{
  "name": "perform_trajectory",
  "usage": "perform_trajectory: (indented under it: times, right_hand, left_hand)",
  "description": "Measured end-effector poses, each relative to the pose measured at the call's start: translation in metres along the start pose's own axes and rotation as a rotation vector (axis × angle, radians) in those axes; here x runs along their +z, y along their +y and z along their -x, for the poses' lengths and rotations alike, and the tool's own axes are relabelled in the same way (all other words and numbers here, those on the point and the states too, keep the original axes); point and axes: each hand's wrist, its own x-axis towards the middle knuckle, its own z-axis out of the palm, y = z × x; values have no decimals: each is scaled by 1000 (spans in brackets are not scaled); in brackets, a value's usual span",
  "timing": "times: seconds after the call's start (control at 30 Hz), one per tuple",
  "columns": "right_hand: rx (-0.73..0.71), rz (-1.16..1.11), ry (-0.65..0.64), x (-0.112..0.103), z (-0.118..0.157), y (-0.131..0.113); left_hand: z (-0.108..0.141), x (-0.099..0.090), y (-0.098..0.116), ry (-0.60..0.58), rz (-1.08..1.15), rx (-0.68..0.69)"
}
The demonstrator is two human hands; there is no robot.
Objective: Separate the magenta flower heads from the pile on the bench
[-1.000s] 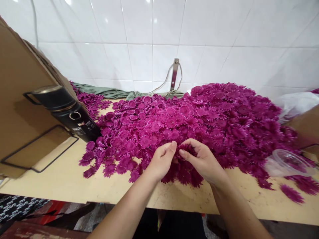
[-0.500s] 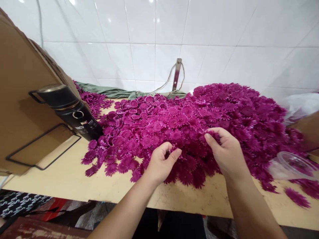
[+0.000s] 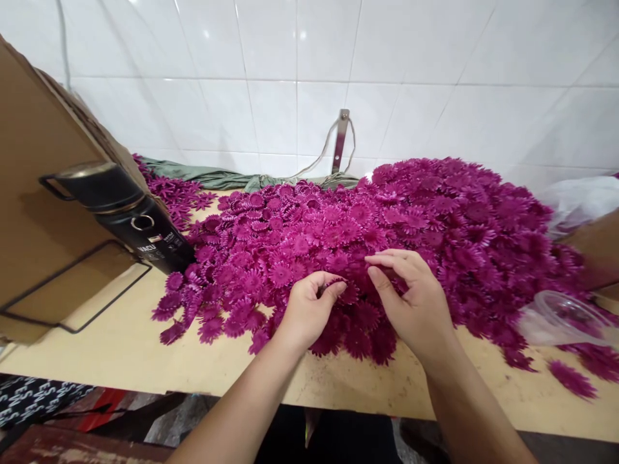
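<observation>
A large heap of magenta artificial flower heads (image 3: 300,238) with fringed petals spreads over the table (image 3: 348,386). At the heap's front edge my left hand (image 3: 309,306) is closed, thumb and forefinger pinching a magenta flower piece (image 3: 334,281), mostly hidden by the fingers. To its right, my right hand (image 3: 413,293) hovers over the flowers with thumb and fingers apart. Nothing shows between them. A small gap separates the two hands.
On the left a black vacuum bottle (image 3: 140,216) leans by a cardboard box (image 3: 48,161) and a black wire frame (image 3: 104,293). A clear plastic tub (image 3: 556,319) lies at the right, near a loose flower (image 3: 573,380). White tiled wall (image 3: 271,51) stands behind.
My right hand has moved left, nearer my left hand, and its fingers have opened from a pinch on magenta material. The left hand keeps its pinch, almost in place.
</observation>
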Motion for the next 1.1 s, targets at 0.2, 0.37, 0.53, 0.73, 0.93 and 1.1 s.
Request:
perform_trajectory:
  times: [0.2, 0.37, 0.53, 0.73, 0.93, 1.1]
  right_hand:
    - [238, -307, -284, 7, 7, -14]
    - [314, -476, -449, 13, 6, -12]
    - [306, -361, -295, 12, 4, -5]
    - [274, -185, -176, 11, 8, -14]
    - [394, -454, -528, 11, 7, -16]
    - [512, -682, -469, 13, 6, -10]
  left_hand:
    - [-3, 1, -2, 6, -32, -12]
    - [-1, -4, -2, -19, 5, 31]
    - [3, -6, 0, -131, -1, 55]
    - [3, -6, 4, 10, -109, 77]
    - [5, -4, -2, -67, -226, 212]
    - [5, -4, -6, -93, -347, 264]
